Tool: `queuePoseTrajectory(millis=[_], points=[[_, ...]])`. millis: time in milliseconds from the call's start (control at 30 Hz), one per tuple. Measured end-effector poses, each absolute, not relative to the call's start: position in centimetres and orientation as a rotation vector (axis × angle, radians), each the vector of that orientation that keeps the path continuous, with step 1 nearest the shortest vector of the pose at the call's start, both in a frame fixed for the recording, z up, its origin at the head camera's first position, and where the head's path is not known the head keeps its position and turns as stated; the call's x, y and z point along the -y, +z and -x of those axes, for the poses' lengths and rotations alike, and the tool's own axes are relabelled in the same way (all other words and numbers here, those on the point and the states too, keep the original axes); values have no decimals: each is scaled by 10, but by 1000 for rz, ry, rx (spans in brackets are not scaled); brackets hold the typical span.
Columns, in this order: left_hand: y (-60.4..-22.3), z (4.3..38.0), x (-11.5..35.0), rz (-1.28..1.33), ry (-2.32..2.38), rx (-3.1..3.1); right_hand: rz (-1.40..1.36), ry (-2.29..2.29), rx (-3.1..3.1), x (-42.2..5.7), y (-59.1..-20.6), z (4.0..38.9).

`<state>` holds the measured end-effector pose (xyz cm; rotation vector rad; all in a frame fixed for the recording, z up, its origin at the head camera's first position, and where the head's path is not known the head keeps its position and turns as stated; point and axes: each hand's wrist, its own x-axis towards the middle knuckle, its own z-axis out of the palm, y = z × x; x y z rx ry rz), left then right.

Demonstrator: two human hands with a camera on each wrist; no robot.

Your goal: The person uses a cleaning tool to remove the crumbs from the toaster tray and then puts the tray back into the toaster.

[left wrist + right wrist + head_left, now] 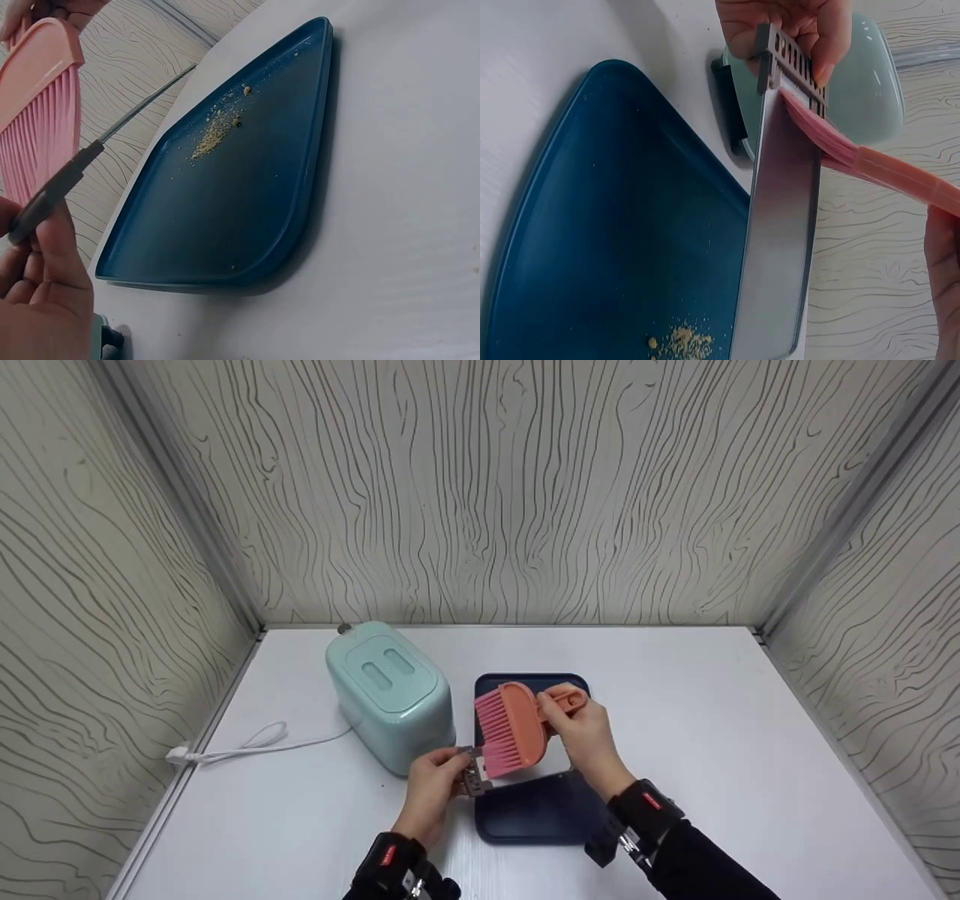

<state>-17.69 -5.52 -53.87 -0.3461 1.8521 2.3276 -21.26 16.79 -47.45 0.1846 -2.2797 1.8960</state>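
Observation:
Between its thumb and fingers, my left hand (431, 789) pinches the grey slotted end of a flat metal crumb tray (778, 232). The tray is tilted above a dark blue serving tray (525, 819). With its thumb and fingers, my right hand (589, 739) holds the orange handle of a small brush (527, 726) with pink bristles. Those bristles touch the crumb tray near its slotted end, close to the left fingers. Brown crumbs (215, 135) lie in a small heap on the blue tray, with a few specks scattered around them.
A mint green toaster (394, 690) stands left of the blue tray, close to my left hand. Its white cord (277, 748) runs left to a plug (180, 755) at the table's edge. Patterned panels (510, 495) enclose the white table at the back and sides.

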Motion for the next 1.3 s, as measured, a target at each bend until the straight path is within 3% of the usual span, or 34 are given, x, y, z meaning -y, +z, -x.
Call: queuePoseTrajectory(millis=[1300], points=[[-541,179,64,271,2368,-1813,-5,1406,2399,-245,-483,222]])
